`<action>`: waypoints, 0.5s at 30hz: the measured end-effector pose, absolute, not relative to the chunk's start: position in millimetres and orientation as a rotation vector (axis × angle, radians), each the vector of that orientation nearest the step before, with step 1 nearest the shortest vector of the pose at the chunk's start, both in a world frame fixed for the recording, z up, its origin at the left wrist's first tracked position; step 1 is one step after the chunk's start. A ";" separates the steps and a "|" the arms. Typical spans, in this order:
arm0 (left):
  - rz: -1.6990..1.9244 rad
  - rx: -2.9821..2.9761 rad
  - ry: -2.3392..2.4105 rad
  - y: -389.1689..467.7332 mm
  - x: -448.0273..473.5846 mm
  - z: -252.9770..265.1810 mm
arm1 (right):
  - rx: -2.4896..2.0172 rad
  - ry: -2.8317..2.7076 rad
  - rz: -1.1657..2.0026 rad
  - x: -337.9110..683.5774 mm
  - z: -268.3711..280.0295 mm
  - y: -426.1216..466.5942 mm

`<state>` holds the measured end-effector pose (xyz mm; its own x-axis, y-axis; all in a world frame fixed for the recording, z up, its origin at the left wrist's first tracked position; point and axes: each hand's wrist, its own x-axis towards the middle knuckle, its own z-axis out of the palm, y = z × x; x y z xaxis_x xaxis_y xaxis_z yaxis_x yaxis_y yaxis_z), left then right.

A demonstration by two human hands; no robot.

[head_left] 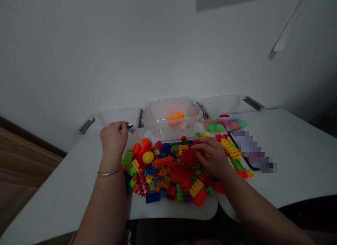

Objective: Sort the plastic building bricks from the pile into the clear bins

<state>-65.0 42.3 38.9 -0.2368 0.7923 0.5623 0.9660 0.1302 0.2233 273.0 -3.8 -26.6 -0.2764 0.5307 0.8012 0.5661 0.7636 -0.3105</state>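
Observation:
My left hand is raised over the left clear plastic box, its fingers curled closed. A small blue piece with a pale part shows at its fingertips; the grip itself is mostly hidden. On the right side of a heap of coloured toy building blocks, my right hand reaches in with fingers stretched and apart. Its fingertips touch or hover just beside a rounded red piece. A yellow ball-like piece lies at the heap's upper left.
The middle clear box holds an orange toy piece. Green and red toy pieces show in the right clear box. A phone lies right of the heap. Behind the white table rises a wall.

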 end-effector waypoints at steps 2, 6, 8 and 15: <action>-0.638 -1.724 -2.100 42.5 -62.4 37.8 | -0.834 -1.947 -0.047 273.1 -25.8 -4.1; -0.450 -1.668 -2.094 40.8 -56.1 34.7 | -0.823 -1.971 -0.080 272.8 -23.9 -5.0; -0.441 -1.639 -2.114 40.0 -54.0 33.6 | -0.816 -1.974 -0.107 272.3 -23.1 -5.8; -0.805 -1.782 -2.213 29.4 -55.4 49.7 | -0.856 -1.962 -0.134 275.0 -10.9 -12.8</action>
